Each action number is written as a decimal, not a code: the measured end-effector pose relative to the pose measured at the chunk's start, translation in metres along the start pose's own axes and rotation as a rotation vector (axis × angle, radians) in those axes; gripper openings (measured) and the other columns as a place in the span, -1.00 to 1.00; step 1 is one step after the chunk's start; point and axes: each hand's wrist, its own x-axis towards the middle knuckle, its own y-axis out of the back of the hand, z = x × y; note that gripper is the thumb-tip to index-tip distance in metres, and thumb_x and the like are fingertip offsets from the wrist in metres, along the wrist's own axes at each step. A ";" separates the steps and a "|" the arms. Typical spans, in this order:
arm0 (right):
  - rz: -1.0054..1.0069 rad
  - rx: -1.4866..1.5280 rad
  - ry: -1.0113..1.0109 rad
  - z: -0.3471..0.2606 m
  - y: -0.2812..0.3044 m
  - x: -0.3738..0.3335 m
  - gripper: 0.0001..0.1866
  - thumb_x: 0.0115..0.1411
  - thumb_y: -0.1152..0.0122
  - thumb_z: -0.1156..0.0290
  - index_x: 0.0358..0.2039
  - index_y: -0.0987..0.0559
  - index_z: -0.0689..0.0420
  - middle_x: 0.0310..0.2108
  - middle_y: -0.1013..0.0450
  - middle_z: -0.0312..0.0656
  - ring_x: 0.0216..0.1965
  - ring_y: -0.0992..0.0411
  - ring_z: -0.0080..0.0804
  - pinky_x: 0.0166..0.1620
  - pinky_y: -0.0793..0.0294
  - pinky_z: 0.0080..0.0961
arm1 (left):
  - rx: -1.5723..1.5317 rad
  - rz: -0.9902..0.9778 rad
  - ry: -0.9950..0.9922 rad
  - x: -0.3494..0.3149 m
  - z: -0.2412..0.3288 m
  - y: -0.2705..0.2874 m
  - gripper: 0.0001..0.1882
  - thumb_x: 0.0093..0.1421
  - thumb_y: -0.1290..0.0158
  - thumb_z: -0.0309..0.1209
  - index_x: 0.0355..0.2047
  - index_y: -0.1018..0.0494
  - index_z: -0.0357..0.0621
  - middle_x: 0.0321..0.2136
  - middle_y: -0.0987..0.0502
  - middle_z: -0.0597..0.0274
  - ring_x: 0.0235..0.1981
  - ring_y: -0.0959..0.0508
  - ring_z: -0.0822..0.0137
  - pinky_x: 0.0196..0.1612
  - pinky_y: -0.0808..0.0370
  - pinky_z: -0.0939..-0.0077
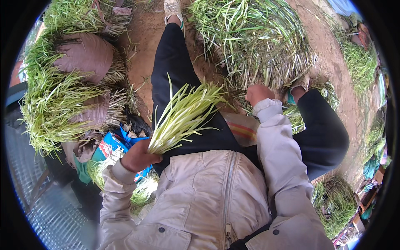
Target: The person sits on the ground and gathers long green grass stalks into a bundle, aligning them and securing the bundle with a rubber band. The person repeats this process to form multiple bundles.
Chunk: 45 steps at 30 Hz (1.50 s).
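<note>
My left hand (141, 156) is closed round the pale lower ends of a bunch of garlic chives (183, 114). Their yellow-green leaves fan up and to the right over my thigh. My right hand (258, 94) is at the near edge of a big heap of garlic chives (254, 37), by the whitish stalk ends. Its fingers are curled closed, and whatever they may hold is hidden.
Cloth-wrapped bundles of chives (85, 58) are stacked at the left, beside a blue patterned bag (109, 143). A striped sack (241, 127) lies between my legs on the earth floor (139, 58). More chives (334, 204) lie at the lower right.
</note>
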 end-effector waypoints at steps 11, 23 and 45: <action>0.137 0.615 0.427 -0.084 -0.015 -0.032 -0.80 0.11 -0.30 0.27 -0.32 -0.63 0.10 -0.42 -0.51 -0.07 -0.32 -0.50 0.02 -0.26 -0.46 -0.17 | -0.014 -0.012 -0.020 0.006 -0.009 0.001 -0.78 0.11 -0.19 -0.56 -0.20 -0.52 -0.24 -0.54 -0.52 0.38 -0.60 -0.44 0.52 -0.53 -0.38 0.53; 0.303 0.631 0.431 -0.080 -0.001 -0.012 -0.70 0.08 -0.33 0.43 -0.12 -0.65 -0.04 -0.32 -0.49 -0.07 -0.27 -0.51 -0.01 -0.18 -0.50 -0.15 | 0.011 -0.024 0.037 0.006 -0.002 0.002 -0.77 0.10 -0.19 -0.58 -0.19 -0.53 -0.24 -0.55 -0.51 0.38 -0.56 -0.45 0.52 -0.48 -0.40 0.52; 0.243 0.665 0.256 -0.078 0.016 -0.018 -0.67 0.08 -0.30 0.48 -0.09 -0.62 0.00 -0.31 -0.51 -0.04 -0.29 -0.52 0.02 -0.19 -0.53 -0.16 | -0.023 -0.044 0.004 0.011 -0.009 0.003 -0.76 0.13 -0.20 -0.54 -0.16 -0.53 -0.22 -0.53 -0.53 0.39 -0.61 -0.44 0.54 -0.56 -0.38 0.55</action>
